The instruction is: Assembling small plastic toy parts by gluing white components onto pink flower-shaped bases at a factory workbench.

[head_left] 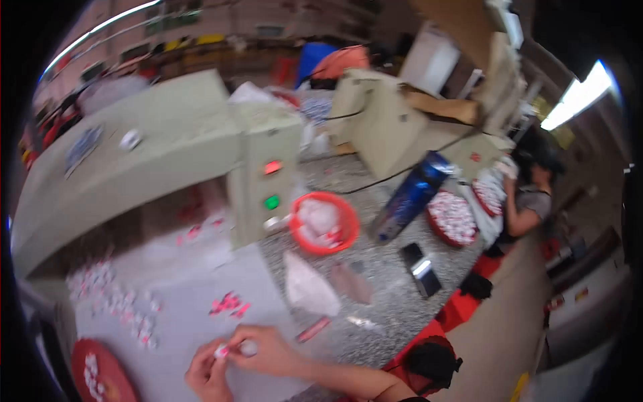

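Note:
At the lower middle, my left hand (207,372) is closed in a pinch on a small white-and-pink piece (222,351). My right hand (264,350) meets it from the right, its fingertips closed at the same piece. A round whitish thing (248,348) shows against my right fingers; blur hides what it is. Just beyond my hands, a loose group of small pink-red pieces (229,305) lies on a white sheet (191,275). Many small white pieces with pink marks (124,298) are scattered farther left on that sheet.
A pale green machine (157,137) with red and green buttons arches over the sheet. A red tray (117,375) stands at lower left. Right of the machine are an orange-red bowl (351,221), blue cylinder (415,194), phone (420,269) and filled red trays (435,224). Another person (529,194) sits far right.

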`<state>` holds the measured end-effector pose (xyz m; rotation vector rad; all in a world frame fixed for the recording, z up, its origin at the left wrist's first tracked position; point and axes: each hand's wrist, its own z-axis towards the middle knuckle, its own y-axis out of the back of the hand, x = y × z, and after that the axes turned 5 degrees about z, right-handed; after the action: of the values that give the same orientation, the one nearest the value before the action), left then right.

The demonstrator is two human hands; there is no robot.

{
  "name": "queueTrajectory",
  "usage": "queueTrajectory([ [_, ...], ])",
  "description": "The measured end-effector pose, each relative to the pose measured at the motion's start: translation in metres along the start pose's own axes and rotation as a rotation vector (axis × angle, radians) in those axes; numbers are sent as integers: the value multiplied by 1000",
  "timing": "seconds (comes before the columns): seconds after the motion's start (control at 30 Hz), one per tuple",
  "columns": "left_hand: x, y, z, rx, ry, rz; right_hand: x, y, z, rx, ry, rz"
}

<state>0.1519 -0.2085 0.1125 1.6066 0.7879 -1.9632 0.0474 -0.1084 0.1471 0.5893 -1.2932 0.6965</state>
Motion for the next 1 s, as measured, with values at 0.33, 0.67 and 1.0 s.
queueTrajectory([
  [0.33,-7,-14,-4,74,152,210,-17,7,-13,-56,-56,-68],
  [0.67,0,-4,-1,80,119,176,-40,-2,-12,-85,192,-282],
  [1.0,32,29,0,76,235,-243,-35,-9,-4,-88,217,-77],
])
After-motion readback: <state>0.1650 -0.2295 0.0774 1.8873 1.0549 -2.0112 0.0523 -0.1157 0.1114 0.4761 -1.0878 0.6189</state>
